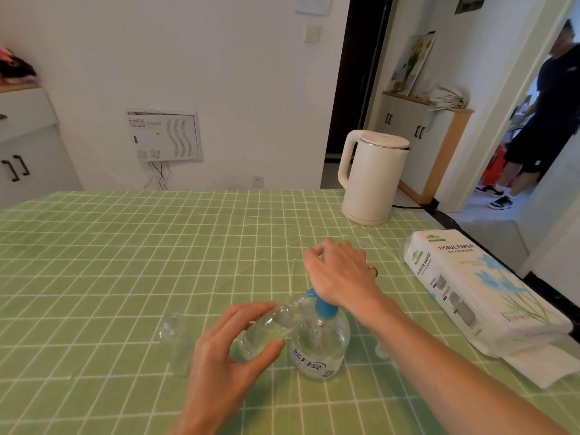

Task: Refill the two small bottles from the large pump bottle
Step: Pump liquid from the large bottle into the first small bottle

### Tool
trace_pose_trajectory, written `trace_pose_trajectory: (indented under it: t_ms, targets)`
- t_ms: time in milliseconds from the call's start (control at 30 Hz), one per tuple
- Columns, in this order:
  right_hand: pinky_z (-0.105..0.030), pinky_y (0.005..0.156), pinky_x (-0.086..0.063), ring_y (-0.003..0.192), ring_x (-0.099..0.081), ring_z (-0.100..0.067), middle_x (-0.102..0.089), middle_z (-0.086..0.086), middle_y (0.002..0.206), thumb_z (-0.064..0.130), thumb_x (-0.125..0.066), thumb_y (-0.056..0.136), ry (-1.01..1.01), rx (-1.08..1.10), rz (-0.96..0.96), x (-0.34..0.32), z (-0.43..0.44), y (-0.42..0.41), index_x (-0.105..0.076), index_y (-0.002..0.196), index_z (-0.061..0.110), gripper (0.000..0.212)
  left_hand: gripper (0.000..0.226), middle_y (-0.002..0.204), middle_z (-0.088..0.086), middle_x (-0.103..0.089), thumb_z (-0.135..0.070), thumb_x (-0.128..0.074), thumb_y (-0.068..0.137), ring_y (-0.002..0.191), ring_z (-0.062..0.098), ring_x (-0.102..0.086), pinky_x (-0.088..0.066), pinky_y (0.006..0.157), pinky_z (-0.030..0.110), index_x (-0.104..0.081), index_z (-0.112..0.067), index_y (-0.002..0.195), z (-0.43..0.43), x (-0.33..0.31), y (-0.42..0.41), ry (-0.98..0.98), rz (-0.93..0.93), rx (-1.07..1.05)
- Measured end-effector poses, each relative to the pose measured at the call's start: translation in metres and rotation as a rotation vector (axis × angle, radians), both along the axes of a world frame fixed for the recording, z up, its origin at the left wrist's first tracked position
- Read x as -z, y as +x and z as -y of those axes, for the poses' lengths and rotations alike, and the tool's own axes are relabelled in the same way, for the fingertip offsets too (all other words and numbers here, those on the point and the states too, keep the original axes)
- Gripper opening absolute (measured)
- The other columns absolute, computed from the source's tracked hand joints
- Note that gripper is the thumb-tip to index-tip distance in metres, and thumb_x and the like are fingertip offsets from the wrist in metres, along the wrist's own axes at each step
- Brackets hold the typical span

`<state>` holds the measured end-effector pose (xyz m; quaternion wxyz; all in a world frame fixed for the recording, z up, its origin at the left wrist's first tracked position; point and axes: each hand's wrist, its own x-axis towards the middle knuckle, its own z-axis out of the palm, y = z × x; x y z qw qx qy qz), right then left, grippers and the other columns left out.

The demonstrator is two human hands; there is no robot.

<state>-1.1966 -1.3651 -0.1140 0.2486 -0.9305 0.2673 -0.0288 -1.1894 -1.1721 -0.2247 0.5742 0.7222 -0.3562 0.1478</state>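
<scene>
**mossy_k:** so which step is this, actually filling or just lining things up?

**tiletop:** filling the first one, I'd say. The left hand point(219, 356) has a small bottle point(266, 329) tipped on a slant. Its fingers point(248, 310) and thumb are curled round the body. The bottle's mouth is right up against the spout of the blue pump head point(323, 306). That belongs to the large pump bottle point(320, 346), standing near-middle on the surface point(125, 246). The right hand point(339, 271) sits on top of the pump, heel bearing down. Its fingers hang loosely bent on the far side, and I can't see them wrapped round anything.

**mossy_k:** what does the next bit need?

**tiletop:** my guess is steady pumps with the mouth held tight under the spout, since that opening looks narrow. Then stand it upright and swap in the other one. How full it is, can't tell, it's clear on clear.

**mossy_k:** headcount?

**tiletop:**
- one pump bottle
- two small ones: the one held, plus a second small bottle point(174, 340) upright just left of the left hand, not touching it
- two hands
- one kettle point(373, 177) at the far right
- one tissue pack point(470, 293) along the right edge
- one small clear thing point(381, 350) just right of the pump bottle, half under the forearm; could be a cap, honestly can't tell
</scene>
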Motion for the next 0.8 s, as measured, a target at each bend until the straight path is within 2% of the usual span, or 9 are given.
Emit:
trace_pose_trajectory:
  t_ms: [167,300,600,800]
  targets:
    - [-0.058,0.115,-0.034,0.136,-0.041,-0.031,-0.054,-0.006,0.138,0.044,-0.032,0.108,0.032,0.012,0.02,0.0037,0.0003,-0.0002,-0.061,0.129,0.022,0.042,0.045,0.118,-0.018,-0.074,-0.039,-0.081,0.079,0.108,0.009,-0.072,-0.054,0.088,0.016,-0.072,-0.033,0.123,0.0011,0.0007,0.0007,-0.014,-0.004,-0.008]
    - [-0.061,0.117,-0.033,0.139,-0.039,-0.033,-0.053,-0.008,0.14,0.043,-0.034,0.108,0.022,0.004,-0.027,0.0053,-0.001,0.0015,-0.061,0.132,0.021,0.042,0.044,0.118,-0.019,-0.074,-0.038,-0.081,0.079,0.108,0.009,-0.072,-0.054,0.088,0.017,-0.072,-0.032,0.121,0.0004,0.0,0.0005,-0.011,-0.016,-0.014]
    - [-0.059,0.118,-0.033,0.138,-0.039,-0.031,-0.052,-0.008,0.14,0.046,-0.032,0.107,0.001,0.02,0.001,-0.001,0.0001,-0.0005,-0.058,0.13,0.021,0.042,0.045,0.118,-0.02,-0.074,-0.041,-0.08,0.079,0.108,0.007,-0.072,-0.054,0.088,0.014,-0.072,-0.031,0.122,0.0001,-0.0033,-0.0022,-0.01,-0.015,-0.002]
    - [-0.062,0.12,-0.03,0.142,-0.036,-0.033,-0.053,-0.01,0.143,0.042,-0.031,0.108,0.061,0.038,-0.028,0.0044,-0.0026,0.0003,-0.06,0.132,0.02,0.044,0.045,0.117,-0.02,-0.074,-0.041,-0.08,0.079,0.108,0.007,-0.072,-0.054,0.088,0.014,-0.072,-0.03,0.122,0.0004,-0.001,0.0002,-0.016,-0.017,-0.004]
